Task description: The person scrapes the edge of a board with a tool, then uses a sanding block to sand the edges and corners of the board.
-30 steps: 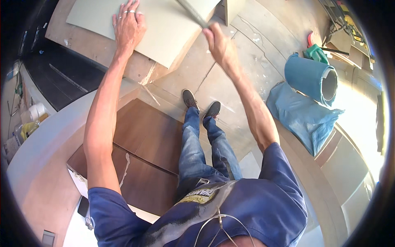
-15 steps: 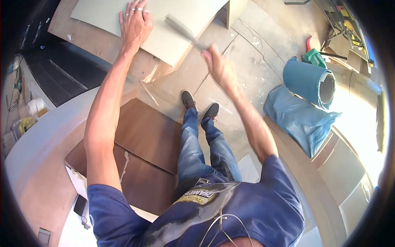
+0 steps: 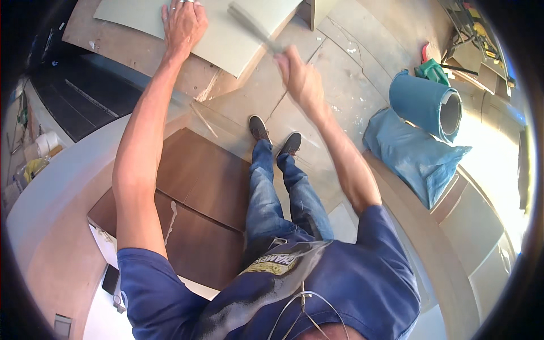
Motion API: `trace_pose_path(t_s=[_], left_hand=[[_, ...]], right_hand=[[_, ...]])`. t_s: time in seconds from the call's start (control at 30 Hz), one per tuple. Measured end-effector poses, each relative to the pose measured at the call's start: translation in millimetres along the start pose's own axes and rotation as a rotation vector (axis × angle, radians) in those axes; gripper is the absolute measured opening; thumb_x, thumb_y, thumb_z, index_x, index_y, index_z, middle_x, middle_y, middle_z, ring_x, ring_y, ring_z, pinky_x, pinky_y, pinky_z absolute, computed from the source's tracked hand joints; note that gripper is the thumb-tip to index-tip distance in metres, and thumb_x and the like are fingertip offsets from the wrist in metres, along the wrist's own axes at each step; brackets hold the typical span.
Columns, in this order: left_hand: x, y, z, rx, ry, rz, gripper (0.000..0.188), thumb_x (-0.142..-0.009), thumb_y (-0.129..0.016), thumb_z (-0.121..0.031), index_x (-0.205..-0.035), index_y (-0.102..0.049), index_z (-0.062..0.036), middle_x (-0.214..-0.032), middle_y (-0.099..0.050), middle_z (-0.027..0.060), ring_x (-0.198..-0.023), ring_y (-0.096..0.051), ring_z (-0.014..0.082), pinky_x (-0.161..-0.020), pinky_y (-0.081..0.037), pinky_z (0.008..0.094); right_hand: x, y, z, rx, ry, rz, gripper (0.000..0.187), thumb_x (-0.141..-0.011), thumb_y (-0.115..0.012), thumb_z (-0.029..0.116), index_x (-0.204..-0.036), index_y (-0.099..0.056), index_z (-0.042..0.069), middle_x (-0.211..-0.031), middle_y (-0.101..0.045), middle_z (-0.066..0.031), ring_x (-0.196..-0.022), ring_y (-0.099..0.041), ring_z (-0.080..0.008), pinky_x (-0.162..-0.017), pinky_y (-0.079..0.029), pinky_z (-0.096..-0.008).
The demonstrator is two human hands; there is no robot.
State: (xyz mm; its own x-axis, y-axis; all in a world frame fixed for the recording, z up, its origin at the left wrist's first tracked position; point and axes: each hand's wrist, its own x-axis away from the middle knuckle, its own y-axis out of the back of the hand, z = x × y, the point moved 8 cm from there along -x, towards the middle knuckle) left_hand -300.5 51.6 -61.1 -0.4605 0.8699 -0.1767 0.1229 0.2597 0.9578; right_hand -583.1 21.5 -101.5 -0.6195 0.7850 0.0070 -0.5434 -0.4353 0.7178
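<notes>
A pale, cream-coloured flat sheet (image 3: 221,52) lies on a worn wooden board (image 3: 122,52) at the top of the view. My left hand (image 3: 186,31) rests flat on the sheet, fingers stretched out and thumb apart. Its fingertips are cut off by the upper edge, and rings show on the fingers. To the right, my right hand (image 3: 304,85) is closed around one end of a long, narrow grey tool (image 3: 249,21). Motion smears the tool, so I cannot tell its exact kind. It slants up and left over the sheet's right part.
Brown wooden panels (image 3: 198,181) lie left of my legs. A blue-wrapped cylinder (image 3: 422,105) and a crumpled blue plastic bag (image 3: 411,153) are at the right. A thin wood strip (image 3: 204,120) lies near my shoes (image 3: 258,129). Clutter stands at the upper right.
The whole view has shifted slightly, so the sheet and my left hand sit higher in it. My right hand still grips the blurred tool; my left hand stays on the sheet.
</notes>
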Motion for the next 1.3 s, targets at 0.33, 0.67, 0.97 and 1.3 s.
trace_pose_path(t_s=[0.33,0.67,0.97,1.3], left_hand=[[-3.0,5.0,4.5,0.092,0.010,-0.059,0.044,-0.110,-0.038,-0.016,-0.151,-0.046,-0.0017,-0.161,-0.041,0.0176,-0.154,-0.030,0.0355,-0.129,-0.014,0.0522],[0.9,6.0,18.5,0.251,0.029,-0.091,0.037,-0.109,-0.042,-0.012,-0.141,-0.056,-0.0023,-0.156,-0.050,0.0147,-0.148,-0.041,0.0319,-0.128,-0.022,0.0488],[1.3,5.5,21.2,0.333,0.006,-0.153,0.036,-0.106,-0.044,-0.004,-0.138,-0.060,-0.0046,-0.155,-0.051,0.0140,-0.146,-0.043,0.0315,-0.129,-0.021,0.0479],[3.3,-6.3,25.0,0.316,-0.014,-0.167,0.042,-0.097,-0.051,0.004,-0.136,-0.060,-0.0032,-0.152,-0.054,0.0142,-0.144,-0.046,0.0334,-0.124,-0.030,0.0445]], right_hand=[[55.1,-28.5,20.8,-0.039,-0.038,0.053,0.030,-0.107,-0.054,0.038,-0.107,-0.053,0.008,-0.068,-0.065,-0.0230,-0.066,-0.065,-0.0479,-0.057,-0.049,-0.0569],[58.3,-29.4,41.4,-0.026,-0.069,0.139,0.030,-0.107,-0.053,0.038,-0.106,-0.052,0.008,-0.070,-0.067,-0.0208,-0.067,-0.066,-0.0466,-0.057,-0.050,-0.0559],[46.4,-28.1,49.5,-0.023,-0.060,0.144,0.031,-0.108,-0.051,0.040,-0.107,-0.052,0.009,-0.073,-0.068,-0.0223,-0.069,-0.066,-0.0476,-0.059,-0.050,-0.0570],[36.3,-23.4,50.5,-0.022,-0.024,0.103,0.030,-0.107,-0.052,0.039,-0.109,-0.053,0.008,-0.073,-0.068,-0.0230,-0.071,-0.066,-0.0484,-0.061,-0.050,-0.0571]])
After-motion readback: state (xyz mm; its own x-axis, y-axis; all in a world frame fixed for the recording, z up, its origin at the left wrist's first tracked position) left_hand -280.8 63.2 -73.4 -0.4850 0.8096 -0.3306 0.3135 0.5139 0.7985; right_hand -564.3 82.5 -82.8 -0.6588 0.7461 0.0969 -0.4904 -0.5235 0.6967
